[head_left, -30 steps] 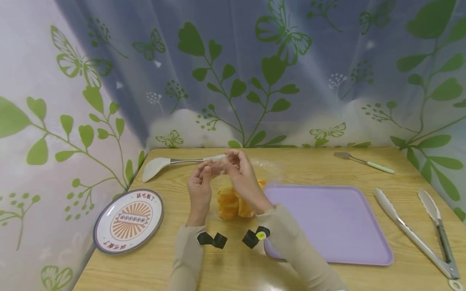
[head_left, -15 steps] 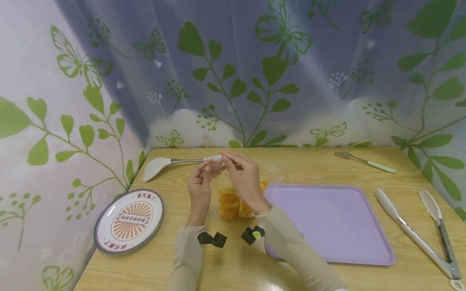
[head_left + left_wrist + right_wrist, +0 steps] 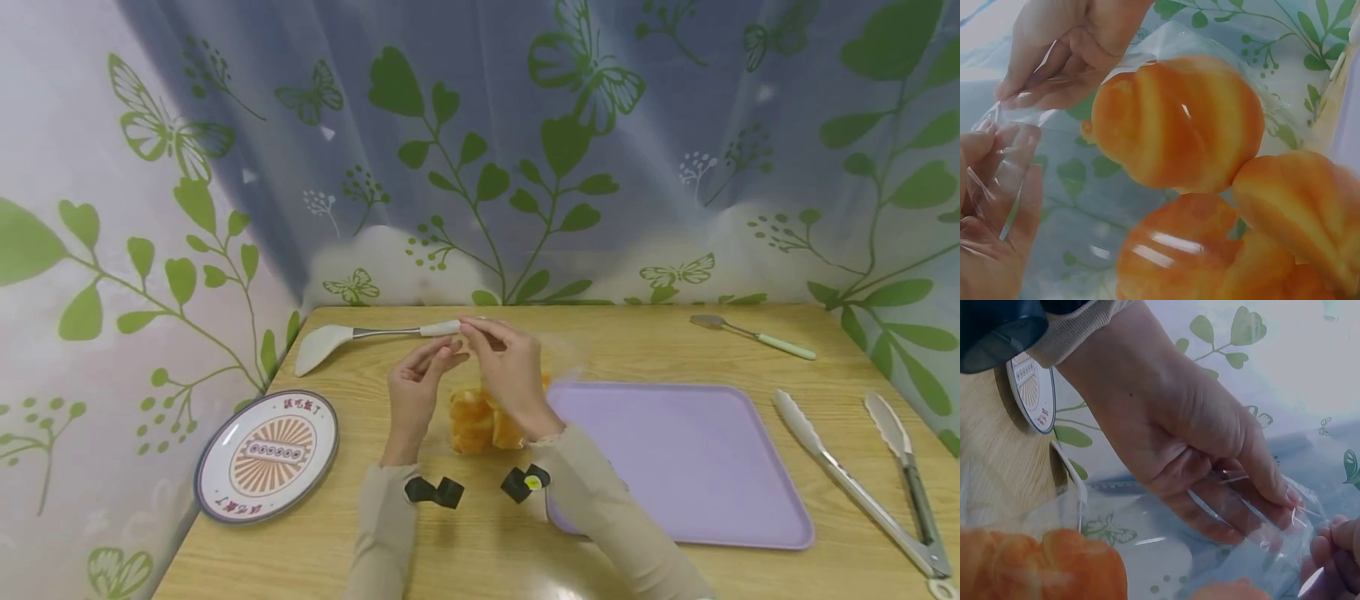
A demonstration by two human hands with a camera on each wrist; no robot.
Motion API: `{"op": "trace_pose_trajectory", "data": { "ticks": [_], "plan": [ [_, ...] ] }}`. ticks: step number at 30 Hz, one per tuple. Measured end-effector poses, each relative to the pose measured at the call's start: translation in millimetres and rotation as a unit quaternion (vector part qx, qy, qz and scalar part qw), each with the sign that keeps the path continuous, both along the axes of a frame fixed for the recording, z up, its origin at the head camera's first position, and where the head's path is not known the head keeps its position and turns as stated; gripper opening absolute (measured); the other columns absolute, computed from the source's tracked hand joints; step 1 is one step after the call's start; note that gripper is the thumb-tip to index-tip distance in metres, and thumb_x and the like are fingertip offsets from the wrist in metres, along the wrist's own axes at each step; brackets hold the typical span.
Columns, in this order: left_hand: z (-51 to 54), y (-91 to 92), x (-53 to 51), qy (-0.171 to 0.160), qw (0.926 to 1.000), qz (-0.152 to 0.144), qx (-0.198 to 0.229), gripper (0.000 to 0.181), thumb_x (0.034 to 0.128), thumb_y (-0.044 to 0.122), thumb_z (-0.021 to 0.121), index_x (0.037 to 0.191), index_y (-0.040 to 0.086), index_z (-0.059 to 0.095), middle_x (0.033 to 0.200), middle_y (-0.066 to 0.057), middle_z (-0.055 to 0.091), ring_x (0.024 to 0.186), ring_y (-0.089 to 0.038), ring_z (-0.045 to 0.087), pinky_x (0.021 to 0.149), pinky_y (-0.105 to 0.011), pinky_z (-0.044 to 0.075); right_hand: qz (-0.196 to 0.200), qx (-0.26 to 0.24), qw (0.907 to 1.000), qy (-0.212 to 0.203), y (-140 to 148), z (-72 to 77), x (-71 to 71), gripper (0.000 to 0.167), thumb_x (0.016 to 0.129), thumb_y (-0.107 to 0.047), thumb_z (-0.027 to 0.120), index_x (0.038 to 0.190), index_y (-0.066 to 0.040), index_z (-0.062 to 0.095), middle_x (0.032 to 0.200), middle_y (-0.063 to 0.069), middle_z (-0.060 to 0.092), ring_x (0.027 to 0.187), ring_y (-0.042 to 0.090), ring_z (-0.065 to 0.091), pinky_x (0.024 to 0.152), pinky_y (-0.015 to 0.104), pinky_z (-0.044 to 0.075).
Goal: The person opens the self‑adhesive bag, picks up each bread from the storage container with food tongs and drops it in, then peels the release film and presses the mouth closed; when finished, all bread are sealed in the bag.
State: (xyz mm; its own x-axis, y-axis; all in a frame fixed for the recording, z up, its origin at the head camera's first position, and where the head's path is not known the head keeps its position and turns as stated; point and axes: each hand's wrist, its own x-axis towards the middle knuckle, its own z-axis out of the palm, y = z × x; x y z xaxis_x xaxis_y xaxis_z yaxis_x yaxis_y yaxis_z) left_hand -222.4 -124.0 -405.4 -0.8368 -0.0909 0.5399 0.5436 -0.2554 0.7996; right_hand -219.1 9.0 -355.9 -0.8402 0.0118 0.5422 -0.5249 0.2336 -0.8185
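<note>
A clear plastic bag (image 3: pixel 1175 40) with several golden-brown bread rolls (image 3: pixel 471 421) inside hangs from my hands above the table. My right hand (image 3: pixel 513 375) pinches the mouth of the bag between thumb and fingertips, best seen in the right wrist view. Close beside it, my left hand (image 3: pixel 414 396) also holds the bag's edge, with film lying over its fingers (image 3: pixel 1019 169) in the left wrist view. Glossy film makes the exact rim hard to trace. In the head view my right hand and forearm cover part of the rolls.
A lilac tray (image 3: pixel 675 467) lies right of the rolls, with metal tongs (image 3: pixel 847 479) beyond it. On the left is a patterned plate (image 3: pixel 266 457). A white spatula (image 3: pixel 375 333) and a small green-handled spreader (image 3: pixel 753 336) lie along the back.
My left fingers have shifted on the bag's edge, the thumb moving up and toward the right hand. My right hand has turned and lowered a little. The objects on the table have stayed put.
</note>
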Motion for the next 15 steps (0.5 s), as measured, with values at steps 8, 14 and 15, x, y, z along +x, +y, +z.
{"op": "trace_pose_trajectory", "data": {
  "ticks": [8,14,15],
  "plan": [
    [-1.7,1.0,-2.9,-0.01,0.9997,0.02,-0.001,0.015,0.0959,0.014,0.061,0.102,0.02,0.073,0.095,0.012,0.076,0.079,-0.005,0.073,0.084,-0.024,0.058,-0.028,0.01,0.9995,0.007,9,0.1,-2.7,0.019,0.095,-0.015,0.064,0.104,-0.003,0.074,0.098,0.013,0.075,0.079,0.026,0.068,0.072,0.033,0.059],
    [-2.4,-0.9,-4.2,-0.015,0.9987,0.032,0.038,0.012,0.0947,0.018,0.063,0.098,0.022,0.073,0.094,0.011,0.076,0.078,-0.005,0.073,0.084,-0.024,0.058,-0.063,-0.015,0.9979,-0.002,25,-1.2,-7.4,0.019,0.095,-0.017,0.065,0.104,-0.002,0.074,0.091,0.015,0.075,0.073,0.023,0.064,0.065,0.02,0.051],
    [-2.5,-1.6,-4.6,-0.015,0.9983,0.034,0.045,0.011,0.0945,0.018,0.063,0.098,0.022,0.073,0.093,0.011,0.076,0.078,-0.005,0.073,0.083,-0.024,0.058,-0.069,-0.018,0.9974,-0.003,29,-1.3,-8.3,0.02,0.095,-0.017,0.065,0.104,-0.002,0.074,0.091,0.015,0.075,0.072,0.02,0.063,0.063,0.018,0.05]
  ]
}}
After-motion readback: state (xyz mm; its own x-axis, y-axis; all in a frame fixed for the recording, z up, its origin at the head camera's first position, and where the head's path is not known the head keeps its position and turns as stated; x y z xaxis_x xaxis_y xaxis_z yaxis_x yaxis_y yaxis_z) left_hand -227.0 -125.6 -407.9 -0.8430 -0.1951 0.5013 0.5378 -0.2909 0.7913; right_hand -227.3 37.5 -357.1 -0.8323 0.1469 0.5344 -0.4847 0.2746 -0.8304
